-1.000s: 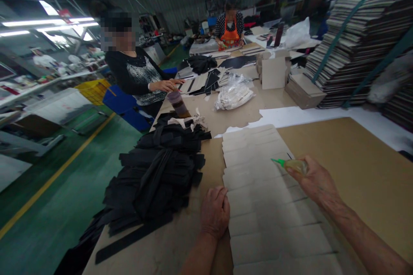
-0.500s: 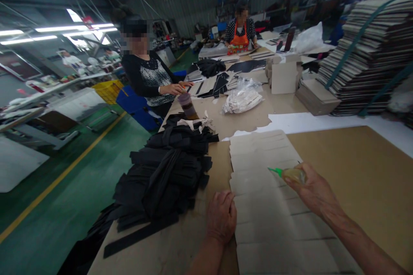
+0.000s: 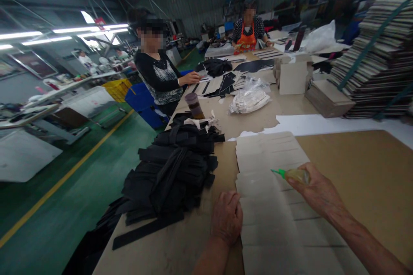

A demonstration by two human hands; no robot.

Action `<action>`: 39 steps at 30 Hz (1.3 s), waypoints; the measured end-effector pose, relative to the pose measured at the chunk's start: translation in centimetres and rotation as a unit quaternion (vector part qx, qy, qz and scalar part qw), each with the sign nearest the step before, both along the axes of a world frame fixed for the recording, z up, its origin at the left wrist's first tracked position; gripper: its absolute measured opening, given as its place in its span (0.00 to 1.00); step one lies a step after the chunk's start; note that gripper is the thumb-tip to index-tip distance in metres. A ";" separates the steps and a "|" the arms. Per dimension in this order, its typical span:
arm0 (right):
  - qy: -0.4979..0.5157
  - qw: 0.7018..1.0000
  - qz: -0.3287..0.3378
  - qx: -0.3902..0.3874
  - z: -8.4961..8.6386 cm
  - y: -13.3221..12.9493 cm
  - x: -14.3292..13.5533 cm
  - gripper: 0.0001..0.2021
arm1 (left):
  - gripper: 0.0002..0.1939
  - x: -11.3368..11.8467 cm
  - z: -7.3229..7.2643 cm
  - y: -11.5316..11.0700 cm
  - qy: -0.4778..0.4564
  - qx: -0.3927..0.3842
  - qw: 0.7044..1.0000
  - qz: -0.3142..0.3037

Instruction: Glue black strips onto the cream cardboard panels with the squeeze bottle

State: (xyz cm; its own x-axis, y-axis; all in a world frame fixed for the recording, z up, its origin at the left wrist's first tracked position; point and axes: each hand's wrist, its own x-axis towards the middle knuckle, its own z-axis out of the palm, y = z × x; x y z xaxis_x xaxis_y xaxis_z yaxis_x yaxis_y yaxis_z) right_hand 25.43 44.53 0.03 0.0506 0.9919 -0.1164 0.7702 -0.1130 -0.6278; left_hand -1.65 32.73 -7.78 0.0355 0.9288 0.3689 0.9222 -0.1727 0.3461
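Observation:
My right hand [image 3: 318, 187] is closed around a small squeeze bottle [image 3: 298, 176] with a green nozzle and yellowish contents. The bottle is tilted, its nozzle pointing left, over a row of overlapping grey-beige cardboard pieces [image 3: 264, 206]. Whether the tip touches the card is too blurred to tell. My left hand [image 3: 226, 217] rests with curled fingers against the left edge of these pieces; its fingertips are hidden, and nothing shows in it. Left of it lies a heap of black strips [image 3: 171, 172], with one strip [image 3: 146, 231] lying apart in front.
Beyond the heap stand a jar of brown liquid [image 3: 194, 105] and a plastic bag of pale pieces [image 3: 250, 96]. Tall strapped stacks of board [image 3: 383, 60] rise at right. One co-worker [image 3: 161, 68] stands at the table's left side, another in an orange apron [image 3: 247, 43] farther back.
The whole view has shifted slightly right. Against the cardboard, the bottle's nozzle has moved a little left. My left hand stays by the edge; the nearer co-worker's hands have moved.

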 end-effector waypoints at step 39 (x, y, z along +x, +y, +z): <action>0.069 0.996 0.060 -0.002 0.3 -2.7 -7.5 0.16 | 0.15 0.3 0.6 -0.1 -0.017 -0.031 0.999 0.005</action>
State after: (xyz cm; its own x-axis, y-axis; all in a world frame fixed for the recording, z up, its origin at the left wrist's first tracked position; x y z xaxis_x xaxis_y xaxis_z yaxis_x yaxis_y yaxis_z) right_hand 17.92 41.86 0.36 -0.0856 0.9893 -0.1185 0.6850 -0.0279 -0.7280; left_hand -1.40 32.61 -7.19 0.0144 0.9503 0.3110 0.9111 -0.1406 0.3875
